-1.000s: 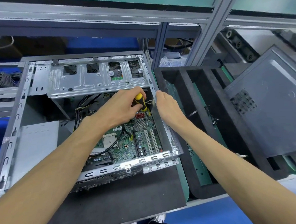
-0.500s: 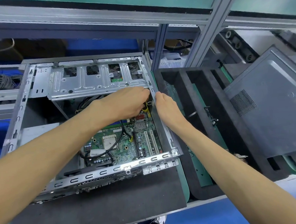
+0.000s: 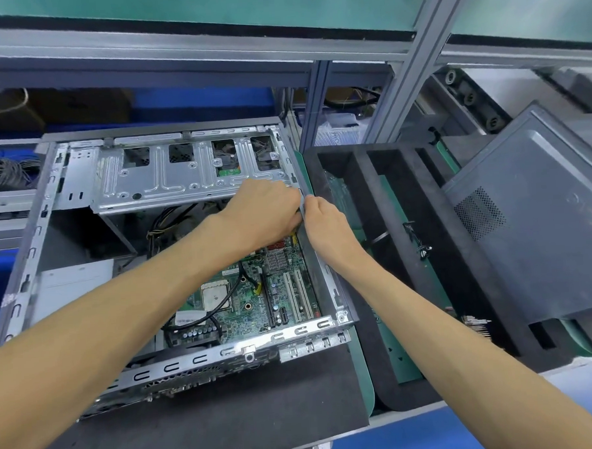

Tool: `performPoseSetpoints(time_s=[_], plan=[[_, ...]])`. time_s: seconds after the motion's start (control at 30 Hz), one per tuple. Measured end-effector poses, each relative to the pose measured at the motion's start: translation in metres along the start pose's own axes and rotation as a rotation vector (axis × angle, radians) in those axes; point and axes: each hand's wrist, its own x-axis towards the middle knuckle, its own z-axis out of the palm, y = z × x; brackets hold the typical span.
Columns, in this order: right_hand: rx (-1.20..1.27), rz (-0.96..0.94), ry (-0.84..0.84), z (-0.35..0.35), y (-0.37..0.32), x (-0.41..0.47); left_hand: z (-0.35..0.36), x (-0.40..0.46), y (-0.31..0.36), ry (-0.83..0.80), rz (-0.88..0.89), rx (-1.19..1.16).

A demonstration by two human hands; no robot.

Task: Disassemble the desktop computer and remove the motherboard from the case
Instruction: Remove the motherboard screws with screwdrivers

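Note:
The open desktop case [image 3: 31,238] lies on a black mat, with the green motherboard [image 3: 250,295] in its lower right part. My left hand [image 3: 263,212] reaches into the case above the board's far right corner, fingers curled down. Only a yellow sliver of the screwdriver [image 3: 293,239] shows beneath it. My right hand [image 3: 329,222] grips the top edge of the case's right wall, thumb inside and fingers outside, right next to my left hand. Black cables cross the board.
A silver drive cage [image 3: 169,183] spans the far part of the case, and a grey box [image 3: 75,284] sits at its left. A black foam tray [image 3: 372,193] stands to the right, with the removed grey side panel [image 3: 534,218] leaning on it. Coiled cables [image 3: 4,174] lie far left.
My left hand has moved right and further away toward the case's right wall, hiding the yellow screwdriver handle that showed a second ago. My right hand has stayed on the wall.

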Motion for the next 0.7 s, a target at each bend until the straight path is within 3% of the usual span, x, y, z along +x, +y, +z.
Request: performPoseSetpoints(time_s=[0.37, 0.57, 0.7], plan=[[0.011, -0.003, 0.002, 0.001, 0.003, 0.001, -0.004, -0.008, -0.013, -0.189, 0.177, -0.099], [-0.089, -0.024, 0.002, 0.002, 0.003, 0.002, 0.001, -0.005, -0.01, -0.194, 0.109, -0.223], [-0.09, -0.009, 0.008, 0.003, 0.003, 0.003, 0.001, -0.002, -0.002, -0.178, -0.028, -0.291]])
